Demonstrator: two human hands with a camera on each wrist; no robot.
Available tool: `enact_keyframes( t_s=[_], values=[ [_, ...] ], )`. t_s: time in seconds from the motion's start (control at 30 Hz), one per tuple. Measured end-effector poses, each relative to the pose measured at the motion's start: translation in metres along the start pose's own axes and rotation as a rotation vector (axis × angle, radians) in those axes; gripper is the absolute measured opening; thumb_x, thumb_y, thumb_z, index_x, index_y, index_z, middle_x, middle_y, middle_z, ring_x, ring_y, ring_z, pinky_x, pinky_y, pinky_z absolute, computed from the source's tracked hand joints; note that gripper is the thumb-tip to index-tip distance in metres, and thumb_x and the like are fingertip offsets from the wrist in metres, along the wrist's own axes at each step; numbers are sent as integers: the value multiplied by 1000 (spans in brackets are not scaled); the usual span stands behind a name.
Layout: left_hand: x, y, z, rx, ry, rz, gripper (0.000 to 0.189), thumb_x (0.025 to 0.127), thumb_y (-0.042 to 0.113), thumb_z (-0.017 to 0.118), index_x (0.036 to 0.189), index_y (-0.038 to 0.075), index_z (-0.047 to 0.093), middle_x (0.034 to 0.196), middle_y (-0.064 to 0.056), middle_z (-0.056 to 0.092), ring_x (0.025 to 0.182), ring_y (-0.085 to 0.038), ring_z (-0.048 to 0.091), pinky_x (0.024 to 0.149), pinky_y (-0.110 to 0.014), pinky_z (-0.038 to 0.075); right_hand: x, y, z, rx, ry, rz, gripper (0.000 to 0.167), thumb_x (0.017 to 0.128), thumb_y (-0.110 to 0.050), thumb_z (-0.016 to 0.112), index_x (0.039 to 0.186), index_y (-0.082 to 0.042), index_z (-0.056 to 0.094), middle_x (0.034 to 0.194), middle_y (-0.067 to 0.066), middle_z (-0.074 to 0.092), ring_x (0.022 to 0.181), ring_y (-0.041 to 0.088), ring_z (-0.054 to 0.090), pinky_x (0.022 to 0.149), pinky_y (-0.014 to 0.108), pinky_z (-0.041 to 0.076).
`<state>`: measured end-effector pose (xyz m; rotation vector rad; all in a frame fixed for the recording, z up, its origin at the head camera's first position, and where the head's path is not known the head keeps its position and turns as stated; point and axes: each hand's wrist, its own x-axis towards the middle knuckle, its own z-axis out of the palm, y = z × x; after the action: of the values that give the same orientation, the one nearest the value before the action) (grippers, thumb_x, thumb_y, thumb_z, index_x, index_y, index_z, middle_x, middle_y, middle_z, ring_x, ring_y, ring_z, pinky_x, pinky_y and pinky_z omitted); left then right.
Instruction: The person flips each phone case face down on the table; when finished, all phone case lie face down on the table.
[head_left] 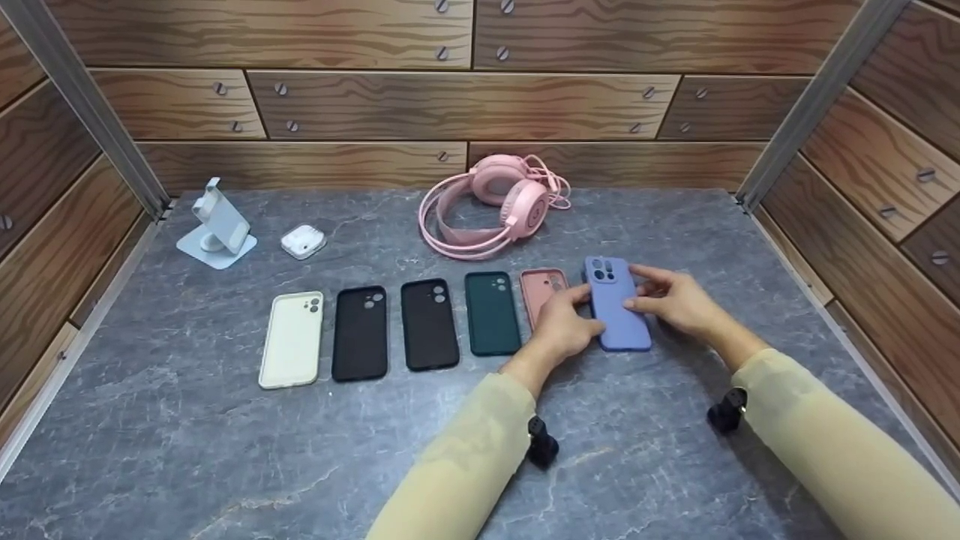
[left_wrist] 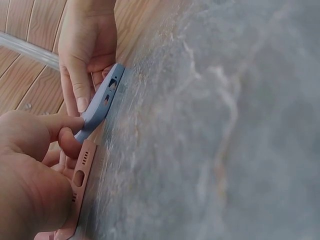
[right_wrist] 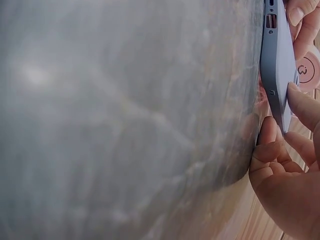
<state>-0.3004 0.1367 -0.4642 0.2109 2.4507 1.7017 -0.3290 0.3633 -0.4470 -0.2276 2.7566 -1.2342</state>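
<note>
Both: left grip, right grip holding blue case | port cutouts: wrist views only

Gap between headphones and blue case

A periwinkle-blue rectangular phone case on a white-veined grey marbled surface; left of it, a pink rectangular phone case.

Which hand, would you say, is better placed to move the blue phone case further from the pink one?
The right hand, I think: it holds the blue phone case by the side away from the pink case. The left hand is on the facing side, hiding part of the pink case.
</note>
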Motion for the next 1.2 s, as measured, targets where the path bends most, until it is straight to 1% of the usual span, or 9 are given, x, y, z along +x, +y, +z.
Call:
enact_keyframes(
  t_s=[0.27, 0.5, 0.8, 1.03, 1.2],
  values=[
    [0, -1, 1, 8, -7, 10, 63, 90, 5, 84, 149, 11, 63, 141, -2, 68, 137, -15, 54, 116, -30, 40, -2, -3, 0, -13, 2, -11, 74, 96, -21, 82, 157, 4, 46, 118, 23, 70, 100, 19, 64, 80, 16, 50],
    [0, 0, 0, 26, -15, 12, 63, 90, 6, 84, 149, 11, 63, 147, -2, 64, 142, -17, 51, 118, -30, 38, -2, -3, 0, -31, 7, -10, 74, 97, -21, 82, 156, 4, 47, 116, 23, 70, 99, 19, 64, 79, 17, 50],
    [0, 1, 1, 47, -18, -10, 64, 91, 8, 83, 151, 13, 62, 151, -2, 60, 144, -17, 49, 119, -31, 38, -1, -3, 0, -49, 5, 1, 75, 96, -23, 82, 156, 5, 47, 116, 22, 70, 96, 18, 64, 79, 18, 50],
    [0, 1, 1, 59, -15, -9, 65, 91, 8, 84, 151, 14, 61, 153, -3, 59, 145, -18, 48, 120, -31, 37, -1, -2, 0, -49, 9, -5, 75, 96, -21, 82, 155, 6, 47, 113, 21, 70, 93, 16, 63, 76, 19, 50],
    [1, 0, 1, 38, 8, -15, 67, 89, 6, 85, 151, 13, 61, 151, -2, 61, 143, -17, 50, 118, -31, 39, 0, -3, 1, -40, 6, 1, 76, 95, -20, 82, 156, 7, 46, 117, 23, 70, 99, 21, 64, 79, 19, 50]
  ],
)
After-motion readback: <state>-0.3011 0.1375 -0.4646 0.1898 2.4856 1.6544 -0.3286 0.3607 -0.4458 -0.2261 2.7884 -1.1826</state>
